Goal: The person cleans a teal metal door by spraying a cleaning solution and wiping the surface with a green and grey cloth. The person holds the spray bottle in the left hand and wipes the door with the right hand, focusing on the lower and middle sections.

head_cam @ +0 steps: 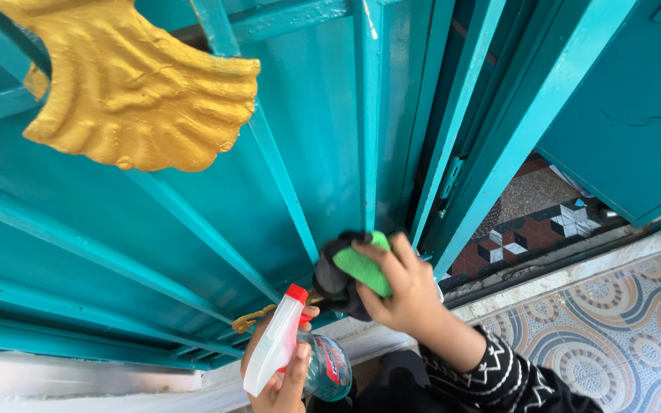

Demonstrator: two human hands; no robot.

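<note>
1. Against the lower part of the teal metal door [193, 229], the right hand [403, 294] clamps a green and black cloth [353, 271], fingers curled over the green face and pressing it to the door's edge.
2. Below it, the left hand [284, 375] is wrapped around a spray bottle [300, 356] with a white trigger head and red tip, tilted toward the door.
3. Higher up on the door sits a gold shell ornament [135, 84].
4. Right of the door lies a patterned tile floor [621, 336].
</note>
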